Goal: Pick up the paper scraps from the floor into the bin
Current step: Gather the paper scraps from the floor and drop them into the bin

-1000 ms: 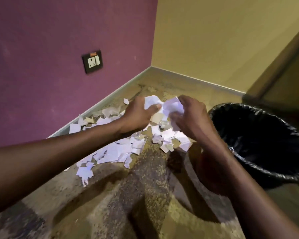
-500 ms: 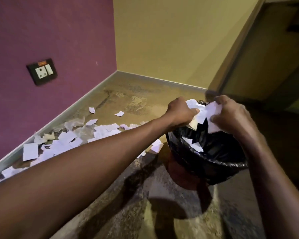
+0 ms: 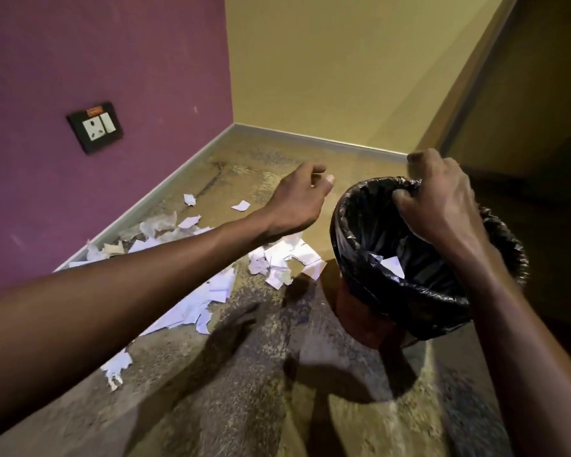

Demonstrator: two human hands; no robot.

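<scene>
White paper scraps [image 3: 282, 260] lie scattered on the speckled floor, from the purple wall's skirting to the foot of the bin. The bin [image 3: 351, 212] has a black liner and stands at the right, with a few scraps [image 3: 393, 266] inside it. My left hand [image 3: 297, 201] hovers left of the bin above the floor, fingers loosely curled, with no paper visible in it. My right hand [image 3: 442, 199] is over the bin's far rim, fingers bent downward, holding no paper. My left forearm hides part of the scrap pile.
A purple wall with a black socket plate [image 3: 95, 127] runs along the left and a yellow wall [image 3: 327, 61] along the back. A dark wooden door frame [image 3: 482, 77] rises behind the bin at right. Bare floor lies in front of me.
Both hands carried a bunch of scraps from the floor pile to above the bin and let it go. The hands have parted, and the left has drawn back to the left.
</scene>
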